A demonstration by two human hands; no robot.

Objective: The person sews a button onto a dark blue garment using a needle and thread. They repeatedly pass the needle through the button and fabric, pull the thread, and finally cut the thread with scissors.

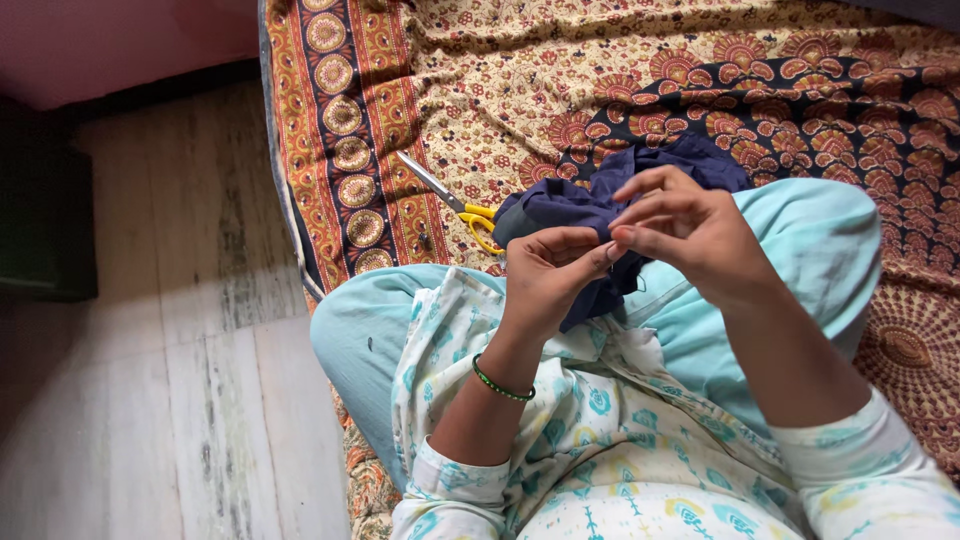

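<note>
A crumpled dark navy cloth [590,200] lies over my lap, between my knees in light blue trousers. My left hand [545,275], with a green bangle at the wrist, pinches the cloth's near edge. My right hand [690,230] is just to its right, thumb and forefinger pressed together at the same spot on the cloth; whether they hold a needle or thread is too small to tell. Both hands meet at the fingertips above the cloth.
Scissors with yellow handles [455,200] lie on the patterned orange and cream bedspread [520,80], just left of the cloth. The bedspread's edge runs down the left, with a pale wooden floor [200,350] beyond and a dark box [45,220] at far left.
</note>
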